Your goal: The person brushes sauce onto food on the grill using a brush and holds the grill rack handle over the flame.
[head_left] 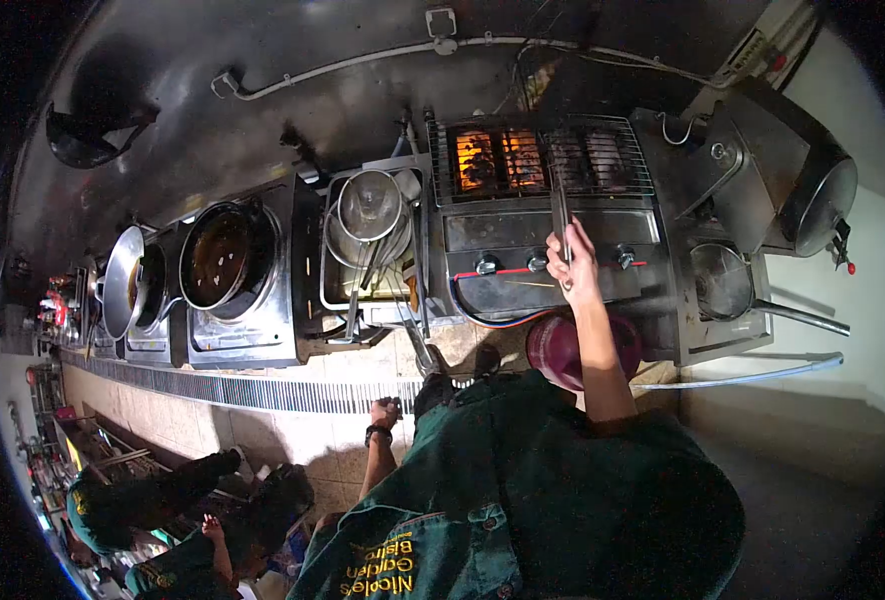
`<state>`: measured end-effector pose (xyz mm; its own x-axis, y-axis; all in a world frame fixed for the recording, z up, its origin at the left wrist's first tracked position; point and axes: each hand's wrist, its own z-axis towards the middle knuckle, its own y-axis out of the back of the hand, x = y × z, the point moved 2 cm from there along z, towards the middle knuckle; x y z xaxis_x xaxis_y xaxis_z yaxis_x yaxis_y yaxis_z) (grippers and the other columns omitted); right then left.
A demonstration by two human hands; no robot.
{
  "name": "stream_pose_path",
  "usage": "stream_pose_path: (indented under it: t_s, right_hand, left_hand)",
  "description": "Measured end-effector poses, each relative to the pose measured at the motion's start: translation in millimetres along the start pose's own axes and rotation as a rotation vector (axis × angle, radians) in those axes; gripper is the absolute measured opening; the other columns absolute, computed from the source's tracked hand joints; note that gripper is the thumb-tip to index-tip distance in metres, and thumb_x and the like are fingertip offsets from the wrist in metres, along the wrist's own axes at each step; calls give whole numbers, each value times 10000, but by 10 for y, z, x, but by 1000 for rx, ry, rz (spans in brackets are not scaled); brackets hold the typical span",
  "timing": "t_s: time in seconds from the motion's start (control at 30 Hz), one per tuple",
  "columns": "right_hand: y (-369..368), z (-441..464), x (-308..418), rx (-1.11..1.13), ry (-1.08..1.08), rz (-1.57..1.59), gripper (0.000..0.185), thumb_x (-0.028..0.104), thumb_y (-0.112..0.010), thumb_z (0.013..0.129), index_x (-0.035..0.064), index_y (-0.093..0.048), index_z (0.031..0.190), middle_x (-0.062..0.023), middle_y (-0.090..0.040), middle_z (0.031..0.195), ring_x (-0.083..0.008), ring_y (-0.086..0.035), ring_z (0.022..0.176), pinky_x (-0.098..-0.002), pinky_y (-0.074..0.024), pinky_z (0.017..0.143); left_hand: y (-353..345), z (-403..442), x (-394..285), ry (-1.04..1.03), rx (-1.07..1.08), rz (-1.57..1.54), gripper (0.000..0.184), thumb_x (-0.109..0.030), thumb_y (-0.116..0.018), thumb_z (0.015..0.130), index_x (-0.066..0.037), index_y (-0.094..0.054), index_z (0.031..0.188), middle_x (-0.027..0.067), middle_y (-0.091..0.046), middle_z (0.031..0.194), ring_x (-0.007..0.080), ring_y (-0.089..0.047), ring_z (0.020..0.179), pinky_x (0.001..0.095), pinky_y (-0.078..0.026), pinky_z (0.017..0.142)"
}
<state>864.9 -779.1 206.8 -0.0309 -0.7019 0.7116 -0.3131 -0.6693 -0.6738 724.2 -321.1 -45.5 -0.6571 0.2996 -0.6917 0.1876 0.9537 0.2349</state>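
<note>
My right hand (575,258) is wrapped round a pair of metal tongs (562,205), held out over the front of a gas grill (551,228). The tongs' far end reaches the middle of the wire rack (598,120), and nothing clear shows between the tips. Under the rack's left part the burners (475,160) glow orange; the right part looks dark. My left hand (387,410), with a black band at the wrist, hangs low by my side. Its fingers look curled, and whether anything is in them is hidden.
Left of the grill, a tray (335,290) holds a strainer (371,205) and several utensils. Further left stand a pan of dark liquid (218,255) and a tilted wok (123,282). A maroon tub (553,350) sits below the grill. Other people (153,500) are at lower left.
</note>
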Motion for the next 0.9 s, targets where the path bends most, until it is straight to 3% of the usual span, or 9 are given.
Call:
stream_pose_path:
  t_s: [0.07,0.3,0.53,0.63,0.73,0.8,0.83,0.87,0.9]
  right_hand:
    - [251,91,-72,306,-195,309,322,367,-377,899,52,-430,868,-11,-389,647,-50,-266,397,-184,-225,342]
    - [292,-2,-103,375,-150,497,337,358,-337,911,27,-396,886,-17,-353,712,-69,-268,427,-205,-286,384]
    - [314,12,-37,322,-176,427,365,385,-350,902,24,-388,862,-12,-354,688,-65,-275,429,-200,-298,386]
    - [182,-22,67,252,-150,320,325,342,-392,897,20,-421,931,-4,-391,659,-52,-285,413,-189,-279,362]
    - [49,-51,203,-75,81,-231,373,196,-458,875,103,-408,1233,11,-452,643,-24,-285,381,-169,-205,331]
    - [103,27,160,-78,162,-493,411,168,-489,859,103,-406,1256,34,-429,642,-7,-289,408,-161,-209,353]
    - [155,90,104,-77,243,-613,418,137,-521,839,85,-428,1243,40,-432,661,-6,-343,480,-152,-262,413]
    - [210,178,28,-114,456,-837,426,152,-550,825,62,-441,1227,13,-537,758,-38,-449,600,-182,-356,508]
    - [167,191,-18,-112,557,-899,438,163,-558,822,53,-435,1228,-9,-566,846,-52,-475,667,-208,-379,552]
  left_hand:
    - [-11,47,60,-3,-7,35,297,-267,-537,793,1,-571,671,63,-552,541,141,-537,450,273,-417,414]
    - [-34,168,104,2,-16,11,267,-224,-544,792,-20,-560,621,38,-530,516,115,-469,413,268,-377,388]
    - [-56,31,-9,29,-28,-11,262,-199,-539,794,-19,-547,604,34,-507,498,124,-471,410,266,-404,388]
    - [-70,63,65,-3,14,-26,271,-200,-535,794,-10,-544,601,37,-502,494,130,-479,407,272,-417,391]
    - [-101,7,-48,-46,-4,-50,271,-201,-532,795,-10,-550,603,41,-505,494,133,-487,409,273,-422,397]
    - [-117,11,-88,6,-10,43,264,-194,-522,800,-9,-558,615,42,-509,497,134,-495,420,277,-433,408]
    - [-129,8,-111,5,-10,43,264,-194,-522,800,-9,-558,615,42,-509,497,134,-495,420,277,-433,408]
    - [-142,-9,-143,20,-31,19,257,-189,-528,798,-6,-559,621,43,-511,501,134,-497,422,277,-436,412]
    - [-146,-29,-173,35,-54,-6,249,-185,-533,797,-4,-559,627,43,-512,504,134,-499,425,278,-439,416]
